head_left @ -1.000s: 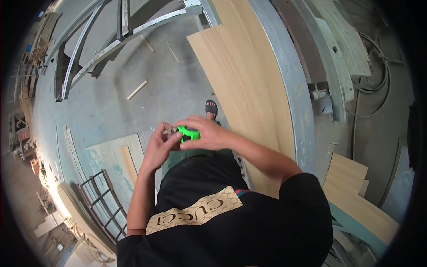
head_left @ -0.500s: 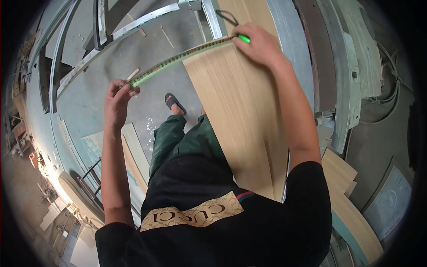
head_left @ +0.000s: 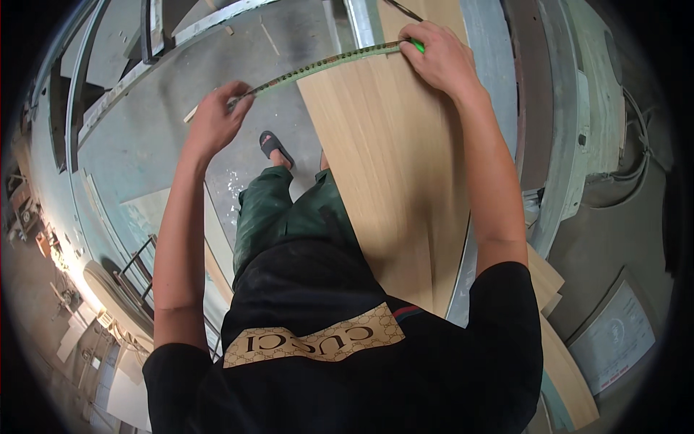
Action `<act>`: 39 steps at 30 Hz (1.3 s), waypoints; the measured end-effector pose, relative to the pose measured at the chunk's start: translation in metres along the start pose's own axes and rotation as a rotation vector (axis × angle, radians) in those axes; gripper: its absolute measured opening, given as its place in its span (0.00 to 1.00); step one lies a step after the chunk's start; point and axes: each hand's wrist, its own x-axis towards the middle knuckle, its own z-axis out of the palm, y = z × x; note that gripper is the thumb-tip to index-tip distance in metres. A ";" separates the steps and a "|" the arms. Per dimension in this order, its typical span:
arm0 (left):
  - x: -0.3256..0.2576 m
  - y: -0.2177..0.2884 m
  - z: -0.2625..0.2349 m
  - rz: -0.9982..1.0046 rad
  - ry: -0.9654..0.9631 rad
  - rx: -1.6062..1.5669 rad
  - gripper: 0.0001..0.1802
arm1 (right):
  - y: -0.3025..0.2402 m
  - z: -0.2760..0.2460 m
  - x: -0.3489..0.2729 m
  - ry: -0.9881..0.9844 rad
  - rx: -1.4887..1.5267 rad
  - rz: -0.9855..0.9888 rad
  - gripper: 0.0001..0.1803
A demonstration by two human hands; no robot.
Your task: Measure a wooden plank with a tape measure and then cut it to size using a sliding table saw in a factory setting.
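Observation:
A tape measure's blade [head_left: 325, 65] stretches in a shallow arc between my two hands. My right hand [head_left: 442, 59] is closed round its bright green case [head_left: 417, 45], mostly hidden in the palm, over the far end of a light wood-grain panel [head_left: 383, 159]. My left hand [head_left: 219, 119] pinches the blade's free end above the floor, off the panel's left side; its fingers are slightly blurred. The blade crosses just beyond the panel's far edge on its right part. A dark wrist strap [head_left: 403, 9] trails from the case.
Under the panel runs a grey metal bench edge [head_left: 491, 87]. A metal frame [head_left: 152, 54] stands at the far left. My sandalled foot [head_left: 276, 149] is on the grey floor. Pale boards [head_left: 567, 369] and a printed sheet [head_left: 617, 336] lie at the lower right.
My left hand has moved right and away from me, shortening the exposed blade. My right hand has shifted slightly right and farther away with the case.

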 end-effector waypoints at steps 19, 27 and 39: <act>0.036 0.020 0.009 -0.015 -0.335 -0.168 0.16 | 0.013 -0.003 0.000 -0.034 -0.033 0.051 0.13; 0.042 0.033 0.017 0.002 -0.325 -0.109 0.16 | 0.029 -0.004 -0.001 -0.035 -0.010 0.051 0.12; 0.040 0.032 0.021 0.013 -0.280 -0.130 0.15 | 0.031 -0.005 -0.004 -0.009 -0.003 0.025 0.11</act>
